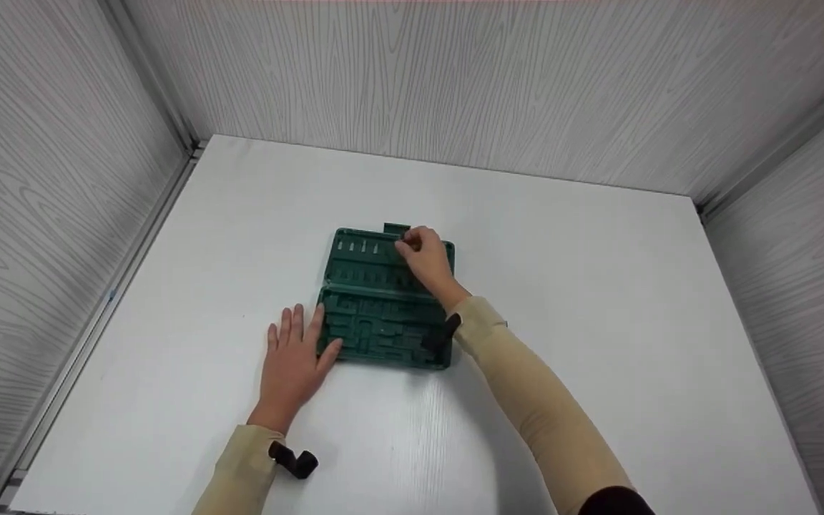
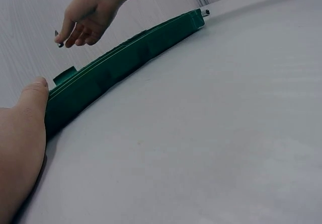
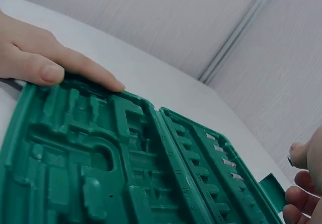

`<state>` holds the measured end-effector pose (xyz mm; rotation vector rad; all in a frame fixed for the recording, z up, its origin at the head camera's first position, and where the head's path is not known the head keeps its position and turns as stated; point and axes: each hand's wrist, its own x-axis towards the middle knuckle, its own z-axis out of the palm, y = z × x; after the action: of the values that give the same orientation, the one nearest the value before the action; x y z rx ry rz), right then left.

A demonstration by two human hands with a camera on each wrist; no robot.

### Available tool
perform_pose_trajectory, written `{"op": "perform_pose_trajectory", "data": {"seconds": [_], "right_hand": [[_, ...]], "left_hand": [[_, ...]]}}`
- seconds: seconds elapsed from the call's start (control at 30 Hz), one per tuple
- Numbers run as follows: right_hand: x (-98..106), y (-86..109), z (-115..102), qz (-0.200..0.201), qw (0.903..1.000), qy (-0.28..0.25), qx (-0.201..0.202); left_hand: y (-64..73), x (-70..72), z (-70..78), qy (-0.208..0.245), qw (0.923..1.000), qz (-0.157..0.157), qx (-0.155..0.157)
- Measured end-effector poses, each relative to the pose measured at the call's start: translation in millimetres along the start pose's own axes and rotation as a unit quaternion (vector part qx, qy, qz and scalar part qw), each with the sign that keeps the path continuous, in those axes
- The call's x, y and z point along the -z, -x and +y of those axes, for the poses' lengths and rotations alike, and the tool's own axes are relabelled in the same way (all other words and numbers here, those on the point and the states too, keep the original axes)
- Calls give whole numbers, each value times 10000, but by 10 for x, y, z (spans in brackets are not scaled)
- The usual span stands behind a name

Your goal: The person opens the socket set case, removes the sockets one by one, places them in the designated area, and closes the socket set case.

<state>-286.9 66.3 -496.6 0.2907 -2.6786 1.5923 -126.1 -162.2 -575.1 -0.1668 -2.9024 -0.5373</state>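
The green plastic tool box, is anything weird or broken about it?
Nothing looks broken. The green plastic tool box lies open and flat on the white table, but nearly every moulded slot is empty; only a few small metal bits sit in the far half's top row.

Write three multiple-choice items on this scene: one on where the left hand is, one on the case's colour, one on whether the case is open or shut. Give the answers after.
1. Where does the left hand rest?
A. At the case's near left corner
B. Inside the far half
C. Off the table

2. What colour is the tool case?
A. Red
B. Green
C. Black

3. How does the case lie?
A. Latched shut
C. Standing on edge
B. Opened flat on the table

Answers: 1 A, its straight fingers press that corner in the head view. 2 B, green in every view. 3 B, both moulded halves face up while the right hand pinches a small bit above the far half.
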Motion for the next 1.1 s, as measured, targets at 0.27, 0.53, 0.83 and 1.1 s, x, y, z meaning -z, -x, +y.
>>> {"op": "perform_pose_trajectory", "data": {"seconds": [0.27, 0.53, 0.83, 1.1], "right_hand": [[122, 249, 54, -136, 9999, -91, -4], [267, 441, 96, -169, 9995, -233, 117], [596, 801, 337, 129, 9995, -277, -70], [874, 1000, 523, 309, 9981, -385, -358]], "left_hand": [[14, -15, 8, 20, 9999, -145, 18], [-4, 21, -15, -29, 10000, -12, -10], [-7, 7, 10, -70, 9999, -36, -72], [-15, 6, 8, -13, 9999, 41, -91]]}}
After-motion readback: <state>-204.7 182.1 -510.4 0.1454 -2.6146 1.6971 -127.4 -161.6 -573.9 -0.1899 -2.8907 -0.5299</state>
